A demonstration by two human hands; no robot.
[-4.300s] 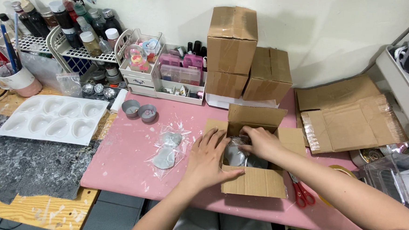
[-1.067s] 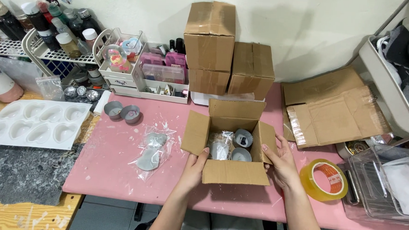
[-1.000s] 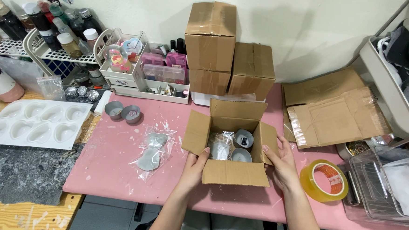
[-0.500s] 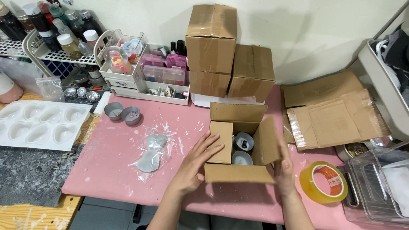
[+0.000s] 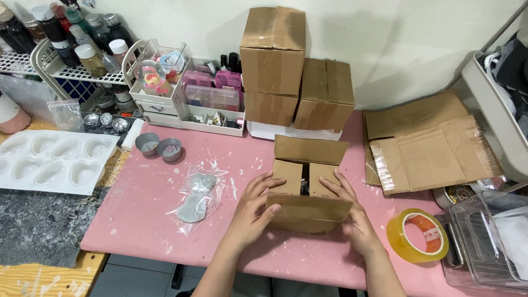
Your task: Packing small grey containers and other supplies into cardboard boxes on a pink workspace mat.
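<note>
Both side flaps of the small cardboard box (image 5: 307,196) now lie folded inward over the opening, where a second ago they stood out wide and the round tins inside showed; only a dark slit remains between them, so the closing of the box is well along, with the far flap upright and the near flap hanging down the front. The box sits on the pink table (image 5: 152,221), right at the near edge in front of the person. The left hand (image 5: 254,211) presses its spread fingers (image 5: 271,184) flat on the left flap, thumb on the near flap; the right hand (image 5: 351,216) mirrors it, fingers spread on the right flap. Neither hand grips anything.

Now the count. Just left of the hands, one clear plastic bag (image 5: 196,196) with grey moulded pieces. To the right, one roll of yellow tape (image 5: 417,236). Further back on the left, two small grey dishes (image 5: 159,146) and one white mould tray (image 5: 43,162). On the right, a stack of flattened cardboard (image 5: 430,142). Against the wall, three closed cartons (image 5: 295,69).
</note>
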